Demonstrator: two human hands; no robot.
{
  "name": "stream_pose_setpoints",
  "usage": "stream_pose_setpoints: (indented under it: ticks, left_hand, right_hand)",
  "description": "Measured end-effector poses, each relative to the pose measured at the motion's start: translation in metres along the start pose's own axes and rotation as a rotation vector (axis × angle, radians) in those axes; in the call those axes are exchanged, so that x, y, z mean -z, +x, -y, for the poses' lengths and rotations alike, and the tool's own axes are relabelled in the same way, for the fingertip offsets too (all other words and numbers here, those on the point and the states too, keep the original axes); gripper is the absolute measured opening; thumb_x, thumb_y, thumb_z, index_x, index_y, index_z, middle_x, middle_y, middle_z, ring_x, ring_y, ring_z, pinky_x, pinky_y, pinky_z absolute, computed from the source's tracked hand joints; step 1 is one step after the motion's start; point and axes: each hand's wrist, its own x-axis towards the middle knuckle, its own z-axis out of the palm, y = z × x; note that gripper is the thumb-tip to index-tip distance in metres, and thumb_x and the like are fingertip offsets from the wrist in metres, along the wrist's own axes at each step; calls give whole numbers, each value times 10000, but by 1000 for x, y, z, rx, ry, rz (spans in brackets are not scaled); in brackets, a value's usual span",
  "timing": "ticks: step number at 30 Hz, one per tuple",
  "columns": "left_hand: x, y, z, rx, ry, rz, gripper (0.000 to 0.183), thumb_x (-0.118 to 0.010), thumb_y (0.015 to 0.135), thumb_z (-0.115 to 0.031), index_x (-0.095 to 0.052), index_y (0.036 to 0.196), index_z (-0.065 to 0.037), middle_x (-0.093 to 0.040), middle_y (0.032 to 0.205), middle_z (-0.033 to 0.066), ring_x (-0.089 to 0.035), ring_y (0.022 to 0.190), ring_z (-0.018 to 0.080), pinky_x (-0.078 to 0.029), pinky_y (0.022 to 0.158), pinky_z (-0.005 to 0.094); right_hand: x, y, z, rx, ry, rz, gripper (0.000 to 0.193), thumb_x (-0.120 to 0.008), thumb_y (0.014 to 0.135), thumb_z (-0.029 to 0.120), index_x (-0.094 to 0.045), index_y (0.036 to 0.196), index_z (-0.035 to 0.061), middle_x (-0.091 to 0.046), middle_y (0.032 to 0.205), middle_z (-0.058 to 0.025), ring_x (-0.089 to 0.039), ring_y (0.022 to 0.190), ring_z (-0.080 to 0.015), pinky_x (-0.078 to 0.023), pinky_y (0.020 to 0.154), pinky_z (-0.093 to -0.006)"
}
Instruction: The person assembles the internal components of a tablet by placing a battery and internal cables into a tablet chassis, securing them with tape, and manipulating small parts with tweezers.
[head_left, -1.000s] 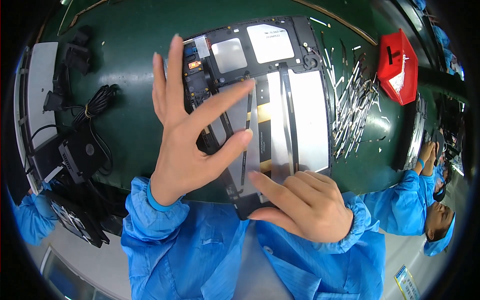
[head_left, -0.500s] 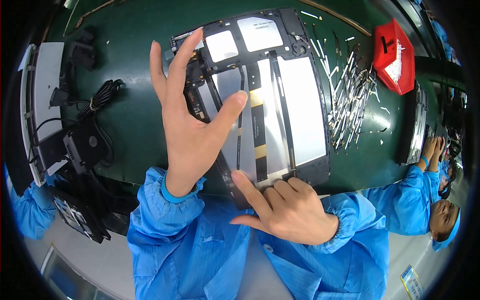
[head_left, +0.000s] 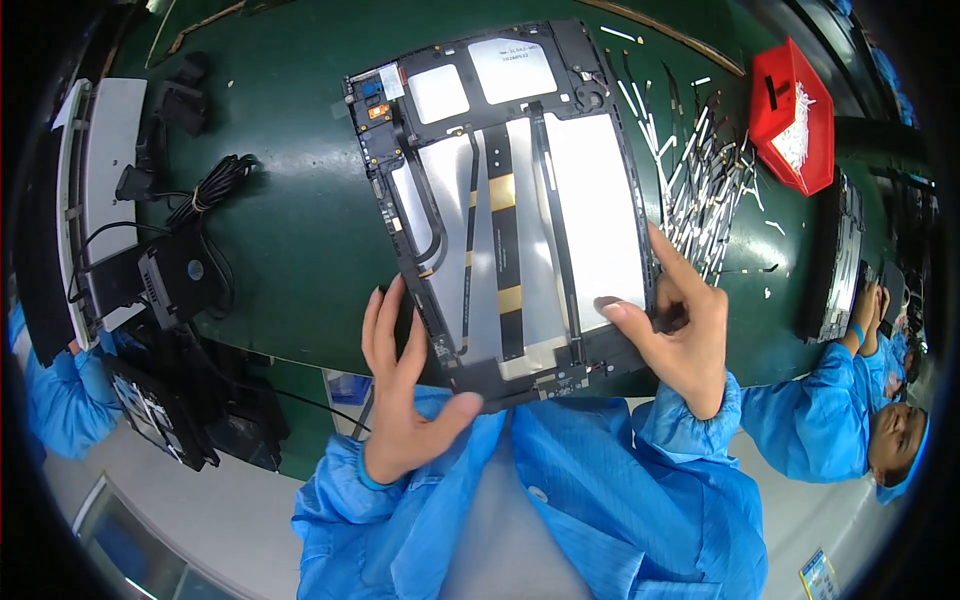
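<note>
An opened tablet (head_left: 512, 240) lies before me on the green bench, its inside facing up, the near edge reaching past the bench edge. Silver battery panels (head_left: 598, 220) fill most of its black frame. A black flat cable with gold bands (head_left: 508, 245) runs down its middle, with thinner dark flat cables on both sides. My left hand (head_left: 408, 405) is closed on the near left corner, fingers along the side edge and thumb at the corner. My right hand (head_left: 690, 330) grips the right edge, its thumb over the battery panel and its other fingers partly hidden at the side.
Right of the tablet lies a pile of thin white and black strips (head_left: 705, 190). Beyond it stands a red bin (head_left: 790, 115) holding white scraps. Black adapters (head_left: 180, 280) and a coiled cable (head_left: 215, 188) sit at left. Stacked panels (head_left: 840, 260) and a co-worker (head_left: 815, 410) are at right.
My left hand has come down from the tablet's upper left to its near left corner. My right hand has moved from the near edge to the right edge. The tablet has turned slightly.
</note>
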Motion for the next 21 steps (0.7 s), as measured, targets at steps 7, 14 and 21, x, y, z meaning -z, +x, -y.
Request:
stream_pose_setpoints:
  ticks: [7,14,21]
  left_hand:
    - [13,1,-34,291,-792,-184,940,-750,732,-284,-199,1398,86,-345,1388,210,-370,1276,278,-295,1051,395]
    - [67,170,-27,90,-1312,-47,336,-497,925,-136,-492,1229,8,-515,1271,154,-468,1203,257,-308,1064,415]
    - [67,374,-21,85,-949,-84,304,-597,877,-135,-549,1159,-33,-596,1125,81,-561,1009,169,-407,858,309]
  right_hand:
    - [16,4,-5,153,537,148,770,-777,709,131,-383,1351,-29,-226,504,33,-225,480,-23,-166,452,-208]
    - [27,30,-11,348,481,-197,507,-713,796,220,-548,1244,53,-247,488,24,-228,453,-55,-192,449,-254]
    - [24,32,-30,300,437,-335,234,-704,796,142,-655,1007,52,-432,489,-73,-396,410,-142,-303,426,-272]
